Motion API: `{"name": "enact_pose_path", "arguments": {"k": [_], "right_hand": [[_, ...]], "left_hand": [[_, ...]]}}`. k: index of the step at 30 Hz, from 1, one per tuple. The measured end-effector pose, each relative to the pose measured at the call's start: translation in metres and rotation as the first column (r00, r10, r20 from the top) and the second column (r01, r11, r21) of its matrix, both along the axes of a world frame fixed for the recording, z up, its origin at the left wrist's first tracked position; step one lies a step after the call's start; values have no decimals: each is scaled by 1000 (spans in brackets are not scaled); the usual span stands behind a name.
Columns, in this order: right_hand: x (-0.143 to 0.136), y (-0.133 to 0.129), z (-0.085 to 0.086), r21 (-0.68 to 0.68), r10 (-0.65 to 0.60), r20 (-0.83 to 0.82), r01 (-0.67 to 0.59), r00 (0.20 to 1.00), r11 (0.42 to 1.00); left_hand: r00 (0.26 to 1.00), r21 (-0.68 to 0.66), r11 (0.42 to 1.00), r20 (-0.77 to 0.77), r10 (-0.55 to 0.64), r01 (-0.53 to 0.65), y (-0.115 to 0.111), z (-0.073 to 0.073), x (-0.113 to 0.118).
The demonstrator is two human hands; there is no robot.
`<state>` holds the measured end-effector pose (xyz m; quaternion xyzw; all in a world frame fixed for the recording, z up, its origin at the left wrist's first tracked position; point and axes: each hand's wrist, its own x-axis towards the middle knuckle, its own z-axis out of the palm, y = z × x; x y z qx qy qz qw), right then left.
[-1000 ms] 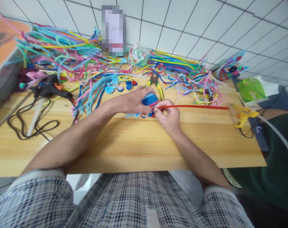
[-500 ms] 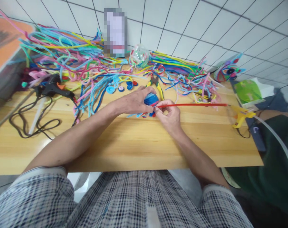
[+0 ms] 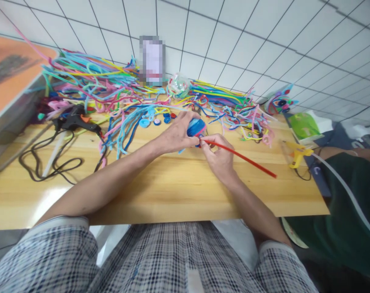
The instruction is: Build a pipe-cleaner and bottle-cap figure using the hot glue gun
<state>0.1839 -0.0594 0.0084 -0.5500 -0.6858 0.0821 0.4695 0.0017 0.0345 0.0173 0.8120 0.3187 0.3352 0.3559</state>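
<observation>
My left hand is wrapped round a rounded blue piece with a pink band, apparently made of pipe cleaners, and covers its left side. Close against its lower right edge, my right hand pinches a red pipe cleaner near one end. The rest of that stem slants down to the right above the table. Behind the blue piece lie pliers, mostly hidden by my left hand. Small coiled discs in blue, white and red sit to the left of it.
Heaps of pipe cleaners line the back of the wooden table. A black glue gun with a looped cord is at left, a yellow glue gun at right. A clear ball stands at the back. A person in green sits at right.
The red pipe cleaner has swung from nearly level to slanting down toward me on the right. My left hand still holds the blue piece. The camera view has shifted slightly.
</observation>
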Motion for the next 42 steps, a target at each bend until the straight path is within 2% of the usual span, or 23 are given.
{"name": "enact_pose_path", "arguments": {"k": [7, 13, 16, 19, 21, 23, 25, 28, 30, 34, 36, 42], "right_hand": [[3, -1, -5, 182, -36, 135, 11, 990, 983], [11, 5, -13, 419, -78, 213, -19, 974, 908], [11, 6, -14, 400, -111, 203, 21, 973, 916], [11, 6, -14, 325, -50, 161, -6, 986, 946], [12, 5, -12, 299, -9, 118, -27, 993, 954], [14, 5, -10, 272, -11, 101, -17, 995, 962], [16, 6, -7, 231, -19, 101, -5, 995, 973], [21, 8, -3, 166, 30, 67, -40, 997, 985], [25, 11, -2, 127, 63, 25, -66, 998, 990], [29, 17, 0, 56, 110, -43, -108, 993, 993], [30, 20, 2, 20, 135, -65, -134, 989, 991], [26, 32, 12, -41, 158, -101, -162, 982, 986]], "left_hand": [[997, 133, 990, 69, 29, -38, -4, -1, 4], [993, 131, 990, 110, 43, -57, -8, -2, 6], [991, 120, 991, 126, 44, -60, -9, -4, 7], [988, 75, 995, 143, 55, -66, -8, -6, 8], [982, -1, 998, 179, 66, -67, -8, -6, 10], [964, -148, 988, 251, 88, -52, -8, -4, 12], [930, -355, 935, 339, 139, -10, -7, 1, 14], [863, -643, 762, 425, 275, 74, -4, 11, 14], [820, -746, 653, 453, 350, 134, -1, 18, 12], [782, -801, 509, 523, 339, 315, 6, 29, 4], [775, -814, 452, 534, 338, 364, 8, 30, 1], [770, -818, 403, 547, 328, 410, 12, 24, 0]]}}
